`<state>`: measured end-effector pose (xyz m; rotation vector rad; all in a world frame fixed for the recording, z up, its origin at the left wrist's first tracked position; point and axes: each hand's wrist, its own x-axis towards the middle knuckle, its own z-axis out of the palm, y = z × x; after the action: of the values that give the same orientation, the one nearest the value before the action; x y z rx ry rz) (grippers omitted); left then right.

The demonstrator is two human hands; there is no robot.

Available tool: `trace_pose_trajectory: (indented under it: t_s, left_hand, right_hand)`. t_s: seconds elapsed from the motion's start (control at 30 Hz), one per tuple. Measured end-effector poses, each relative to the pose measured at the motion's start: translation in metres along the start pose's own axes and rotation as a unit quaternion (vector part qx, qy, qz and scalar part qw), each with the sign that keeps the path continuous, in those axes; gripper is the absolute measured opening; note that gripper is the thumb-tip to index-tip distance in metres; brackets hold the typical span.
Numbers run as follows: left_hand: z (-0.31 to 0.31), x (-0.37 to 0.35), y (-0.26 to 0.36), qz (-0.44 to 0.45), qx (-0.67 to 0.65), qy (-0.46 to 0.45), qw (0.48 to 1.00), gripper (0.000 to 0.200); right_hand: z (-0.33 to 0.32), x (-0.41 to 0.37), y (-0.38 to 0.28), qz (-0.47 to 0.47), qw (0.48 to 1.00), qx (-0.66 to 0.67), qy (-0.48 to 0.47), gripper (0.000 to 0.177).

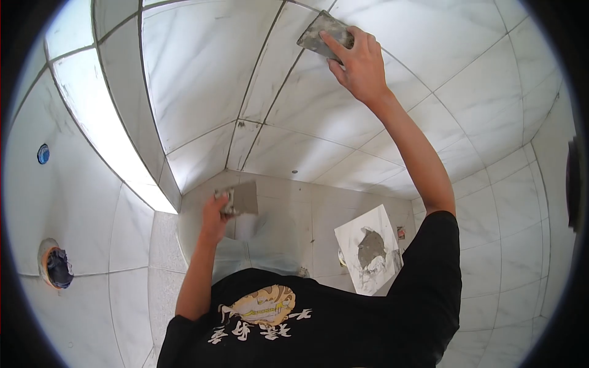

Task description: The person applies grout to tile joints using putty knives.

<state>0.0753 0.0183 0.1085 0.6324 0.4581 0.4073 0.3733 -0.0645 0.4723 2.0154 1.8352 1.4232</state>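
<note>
Right hand (362,64) grips smeared scraper (314,38) at wall tile (328,110), left hand (213,219) grips grey plate (246,197); best worked with even pressure across the joint (284,86).

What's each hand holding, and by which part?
Right hand: mottled grey flat tool, by the end nearest the wrist. Left hand: plain grey plate, by its left side; exact grip blurred.

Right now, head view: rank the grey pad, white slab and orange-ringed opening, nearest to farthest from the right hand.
1. Grey pad, in the right hand
2. White slab, below, right of centre
3. Orange-ringed opening, far left
</note>
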Motion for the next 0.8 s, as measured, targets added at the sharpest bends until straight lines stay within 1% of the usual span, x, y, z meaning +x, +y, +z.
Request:
trace_pose_trajectory:
  t_s: [0.03, 0.07, 0.13, 0.17, 0.23, 0.27, 0.33, 0.37, 0.4, 0.47, 0.5, 0.57, 0.63, 0.67, 0.73, 0.8]
  left_hand:
    - [-0.014, -0.002, -0.015, -0.023, -0.002, 0.002, 1.0, 0.028]
    - [-0.03, 0.0, -0.03, -0.022, -0.001, -0.001, 1.0, 0.028]
    - [-0.064, -0.004, -0.059, -0.055, 0.007, 0.004, 0.998, 0.024]
    - [-0.074, -0.011, -0.065, -0.057, 0.009, 0.004, 0.998, 0.024]
    - [-0.084, -0.018, -0.076, -0.058, -0.055, 0.051, 0.996, 0.022]
    - [-0.09, -0.015, -0.079, -0.057, -0.056, 0.049, 0.996, 0.022]
    - [-0.101, -0.008, -0.086, -0.076, -0.095, 0.061, 0.991, 0.021]
    - [-0.104, -0.008, -0.089, -0.083, -0.097, 0.064, 0.99, 0.021]
    - [-0.103, -0.005, -0.085, -0.097, -0.087, 0.052, 0.99, 0.021]
    - [-0.106, -0.005, -0.083, -0.11, -0.076, 0.042, 0.99, 0.021]
    - [-0.108, -0.003, -0.083, -0.105, -0.077, 0.036, 0.991, 0.021]
    - [-0.109, 0.0, -0.086, -0.098, -0.083, 0.031, 0.991, 0.021]
    - [-0.109, -0.002, -0.088, -0.082, -0.109, 0.052, 0.989, 0.021]
    - [-0.108, -0.001, -0.088, -0.079, -0.11, 0.051, 0.989, 0.021]
    - [-0.107, -0.001, -0.085, -0.084, -0.11, 0.064, 0.988, 0.022]
    - [-0.107, 0.001, -0.083, -0.082, -0.116, 0.047, 0.989, 0.022]
  right_hand:
    - [0.008, 0.002, 0.005, -0.013, 1.0, -0.009, 0.023, 0.06]
    - [0.019, 0.001, 0.011, -0.012, 1.0, -0.012, 0.024, 0.06]
    - [0.035, -0.006, 0.014, 0.026, 0.999, -0.041, -0.02, 0.057]
    - [0.033, -0.013, 0.004, 0.029, 0.999, -0.041, -0.022, 0.057]
    - [0.019, -0.026, -0.021, 0.065, 0.981, -0.078, -0.164, 0.056]
    - [0.012, -0.022, -0.025, 0.065, 0.981, -0.08, -0.163, 0.056]
    - [-0.013, -0.004, -0.03, 0.148, 0.985, -0.016, -0.092, 0.059]
    - [-0.014, 0.008, -0.025, 0.18, 0.983, -0.02, -0.037, 0.061]
    - [-0.021, 0.023, -0.021, 0.209, 0.977, -0.014, -0.032, 0.061]
    - [-0.016, 0.039, -0.016, 0.261, 0.963, -0.009, -0.06, 0.064]
    - [-0.01, 0.037, -0.021, 0.261, 0.964, -0.008, -0.059, 0.064]
    - [0.017, 0.019, -0.037, 0.224, 0.972, 0.019, -0.06, 0.068]
    - [0.038, -0.013, -0.06, 0.202, 0.971, 0.024, -0.125, 0.069]
    - [0.04, -0.023, -0.068, 0.181, 0.97, 0.022, -0.159, 0.068]
    - [0.022, -0.023, -0.074, 0.189, 0.967, 0.031, -0.167, 0.069]
    - [0.011, -0.006, -0.07, 0.197, 0.964, 0.041, -0.176, 0.069]
